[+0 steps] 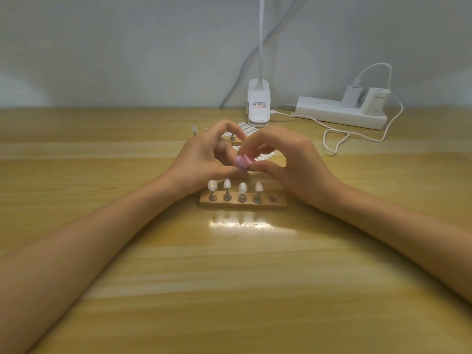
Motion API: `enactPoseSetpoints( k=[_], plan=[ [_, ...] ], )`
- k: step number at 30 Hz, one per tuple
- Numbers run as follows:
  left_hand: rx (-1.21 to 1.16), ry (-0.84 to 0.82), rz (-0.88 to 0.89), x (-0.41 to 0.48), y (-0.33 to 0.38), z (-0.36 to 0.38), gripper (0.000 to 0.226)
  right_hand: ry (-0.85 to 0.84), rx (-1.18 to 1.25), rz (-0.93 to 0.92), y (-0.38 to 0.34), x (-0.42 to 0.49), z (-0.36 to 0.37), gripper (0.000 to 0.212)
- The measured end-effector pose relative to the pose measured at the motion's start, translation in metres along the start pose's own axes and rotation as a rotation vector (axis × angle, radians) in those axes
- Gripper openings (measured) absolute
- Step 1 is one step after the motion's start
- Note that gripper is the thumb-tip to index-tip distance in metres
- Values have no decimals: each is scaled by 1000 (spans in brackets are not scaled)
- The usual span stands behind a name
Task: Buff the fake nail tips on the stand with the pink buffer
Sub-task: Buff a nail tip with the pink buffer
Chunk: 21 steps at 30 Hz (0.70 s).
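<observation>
- Buffer (243, 162): small, pink with a purple band, held in the air just behind the stand (242, 204), between both hands.
- Right hand (288, 162): fingers (258, 142) curled, thumb and forefinger pinch the buffer.
- Left hand (204, 157): fingers curled in, thumb tip touching the buffer; can't tell if it pinches a tip, that spot is hidden.
- Tips (227, 183): four upright on pegs in the stand; fifth socket at the right end is bare.
- Step: likely buffing one tip held off the stand, or about to start.
- Next: needs short light strokes on a tip, peg held steady.
- Desk (127, 251): second stand (232, 139), dot sheet (245, 126), lamp clip (258, 106), power strip (339, 114), charger (375, 100), cable (332, 146).
- Writing: lamp clip label and charger print too blurred to read.
</observation>
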State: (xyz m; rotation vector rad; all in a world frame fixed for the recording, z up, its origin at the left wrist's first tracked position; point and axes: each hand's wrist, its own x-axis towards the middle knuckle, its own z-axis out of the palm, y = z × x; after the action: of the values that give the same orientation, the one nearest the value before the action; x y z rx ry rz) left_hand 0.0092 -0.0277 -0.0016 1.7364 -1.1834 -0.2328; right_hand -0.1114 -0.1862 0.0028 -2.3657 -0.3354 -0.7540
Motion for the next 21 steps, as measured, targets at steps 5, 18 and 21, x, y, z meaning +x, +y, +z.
enactPoseSetpoints(
  k=[5,18,21],
  plan=[
    [3,-8,4,0,1,-1,50,33,15,7,1,-1,0,12],
    [8,-2,-8,-1,1,0,49,24,0,-1,-3,-2,0,13],
    [4,-1,-7,-1,2,0,49,32,12,31,-3,-2,-1,13]
  ],
)
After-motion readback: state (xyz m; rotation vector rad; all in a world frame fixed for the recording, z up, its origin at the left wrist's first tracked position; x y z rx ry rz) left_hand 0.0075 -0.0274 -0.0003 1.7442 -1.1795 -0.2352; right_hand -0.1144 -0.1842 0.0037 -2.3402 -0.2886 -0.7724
